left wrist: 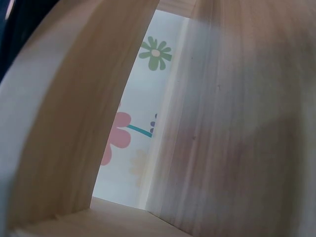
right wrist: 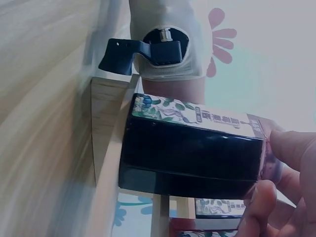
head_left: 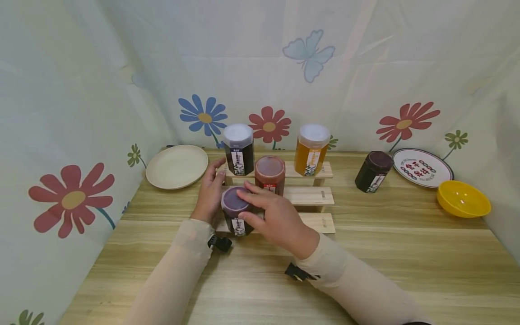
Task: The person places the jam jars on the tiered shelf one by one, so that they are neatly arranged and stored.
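On the left end of the rack's lowest step stands a dark jam jar [head_left: 236,205] with a purple lid; its printed label [right wrist: 197,116] shows in the right wrist view. My right hand [head_left: 280,216] reaches over it, thumb and fingers pinching the lid end. The three-step wooden rack [head_left: 308,195] has my left hand [head_left: 209,194] along its left side, fingers extended near the top step. Bare boards [left wrist: 222,123] of the rack fill the left wrist view. Behind the dark jar, a red-brown jar [head_left: 271,169] stands on the middle step, partly covered by my right hand.
A dark jar with a white lid [head_left: 239,151] and an amber jar [head_left: 313,151] stand on the top step. Another dark jar [head_left: 373,171] is on the table to the right, near a patterned plate [head_left: 406,158] and a yellow bowl [head_left: 463,201]. A cream plate [head_left: 176,167] lies back left.
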`<state>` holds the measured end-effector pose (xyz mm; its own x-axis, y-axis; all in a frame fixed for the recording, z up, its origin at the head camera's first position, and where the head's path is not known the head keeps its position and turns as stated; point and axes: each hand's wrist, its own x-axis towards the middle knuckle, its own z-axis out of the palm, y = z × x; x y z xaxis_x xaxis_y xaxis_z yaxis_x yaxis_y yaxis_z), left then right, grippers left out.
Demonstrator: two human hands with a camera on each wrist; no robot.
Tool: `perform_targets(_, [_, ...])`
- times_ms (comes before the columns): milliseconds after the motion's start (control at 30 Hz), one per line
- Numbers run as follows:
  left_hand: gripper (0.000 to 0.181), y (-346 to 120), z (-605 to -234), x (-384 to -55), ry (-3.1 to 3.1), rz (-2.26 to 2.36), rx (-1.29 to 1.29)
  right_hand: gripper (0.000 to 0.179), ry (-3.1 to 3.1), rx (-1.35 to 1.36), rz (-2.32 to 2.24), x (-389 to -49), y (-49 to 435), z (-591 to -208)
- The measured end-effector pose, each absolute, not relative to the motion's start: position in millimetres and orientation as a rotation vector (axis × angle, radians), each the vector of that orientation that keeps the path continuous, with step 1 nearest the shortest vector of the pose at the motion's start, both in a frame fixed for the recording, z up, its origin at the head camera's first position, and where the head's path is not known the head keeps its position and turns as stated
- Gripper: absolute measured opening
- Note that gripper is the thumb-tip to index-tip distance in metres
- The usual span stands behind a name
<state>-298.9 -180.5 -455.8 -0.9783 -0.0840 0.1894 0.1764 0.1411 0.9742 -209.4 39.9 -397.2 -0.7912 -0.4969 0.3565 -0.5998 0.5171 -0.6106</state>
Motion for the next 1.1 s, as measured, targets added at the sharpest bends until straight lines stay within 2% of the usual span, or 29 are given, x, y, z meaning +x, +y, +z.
perform_targets(767, [0.046, -180.2, -457.2, -299.5, -2.192, -1.962, -0.078, 0.063, -2.647, 0.979, 1.245, -214.3, 42.8, -397.3])
perform_targets(933, [0.047, -180.0, -457.2, -299.1, -2.188, -1.966, -0.076, 0.066, -2.636, 0.988, 1.295, -209.1, 48.1, -387.7])
perform_targets(1100, [0.047, -179.6, -455.9, -299.0, -2.192, -1.945, -0.096, 0.058, -2.555, 0.960, 1.319, -204.8, 62.5, -369.0])
